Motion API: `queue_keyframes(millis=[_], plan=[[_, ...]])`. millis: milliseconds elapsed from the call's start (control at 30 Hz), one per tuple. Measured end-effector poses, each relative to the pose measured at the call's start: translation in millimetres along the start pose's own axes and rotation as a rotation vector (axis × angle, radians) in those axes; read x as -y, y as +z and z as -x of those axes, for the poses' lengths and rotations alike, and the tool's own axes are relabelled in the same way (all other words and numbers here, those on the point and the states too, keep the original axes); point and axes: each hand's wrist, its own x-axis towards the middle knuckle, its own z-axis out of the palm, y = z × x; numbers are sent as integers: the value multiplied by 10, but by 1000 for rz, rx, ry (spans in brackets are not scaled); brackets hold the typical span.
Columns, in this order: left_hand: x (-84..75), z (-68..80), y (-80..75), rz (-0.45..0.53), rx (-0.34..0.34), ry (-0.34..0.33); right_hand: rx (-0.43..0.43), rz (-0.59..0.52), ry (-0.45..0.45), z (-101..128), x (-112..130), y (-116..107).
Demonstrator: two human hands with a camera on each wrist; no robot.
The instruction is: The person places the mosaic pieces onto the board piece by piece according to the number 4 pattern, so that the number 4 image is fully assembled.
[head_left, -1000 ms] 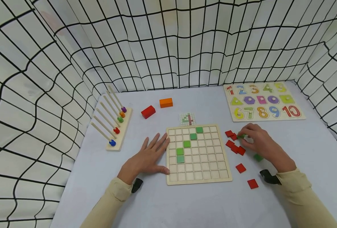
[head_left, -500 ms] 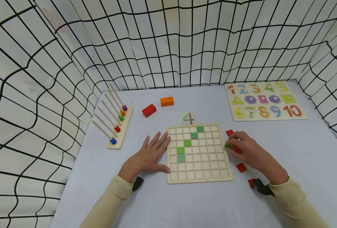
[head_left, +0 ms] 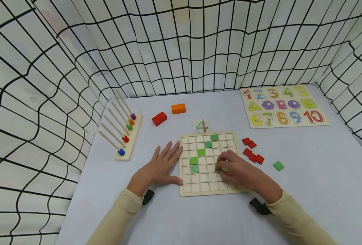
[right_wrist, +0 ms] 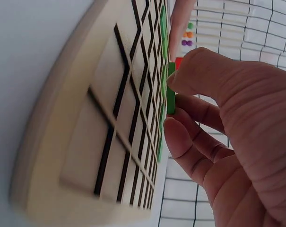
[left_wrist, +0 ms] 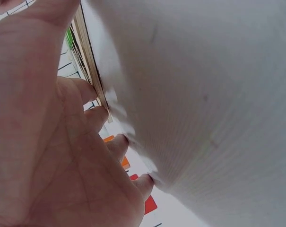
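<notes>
A wooden grid board (head_left: 199, 190) lies mid-table, with several green square tiles (head_left: 201, 152) set in a mostly diagonal line of its cells. My left hand (head_left: 157, 170) lies spread on the cloth, fingertips and thumb at the board's left edge; the left wrist view shows its fingers (left_wrist: 98, 118) against that edge. My right hand (head_left: 240, 170) is over the board's right half and pinches a green tile (right_wrist: 171, 90) between thumb and fingers, close over the cells. Right of the board lie several red tiles (head_left: 247, 152) and a loose green tile (head_left: 278, 166).
A small printed grid card (head_left: 201, 126) touches the board's far side. Beyond are a red block (head_left: 159, 119) and an orange block (head_left: 178, 109). A peg stand (head_left: 132, 139) with coloured beads is at left, a number puzzle board (head_left: 285, 108) at back right. Black netting surrounds the table.
My right hand has carried the green tile leftward from beside the red tiles to over the board. The left hand stays where it was.
</notes>
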Motion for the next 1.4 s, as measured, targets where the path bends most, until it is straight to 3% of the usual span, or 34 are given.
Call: queue_keyframes(millis=[300, 533, 900, 1400], plan=[[0, 7, 11, 4, -5, 3, 131, -43, -43, -277, 50, 187], [2, 0, 8, 10, -11, 4, 216, -34, 11, -385, 108, 237], [7, -1, 9, 27, -10, 7, 191, -71, 65, -358, 112, 275], [-1, -9, 9, 7, -5, -3, 190, -59, 15, -245, 85, 193]])
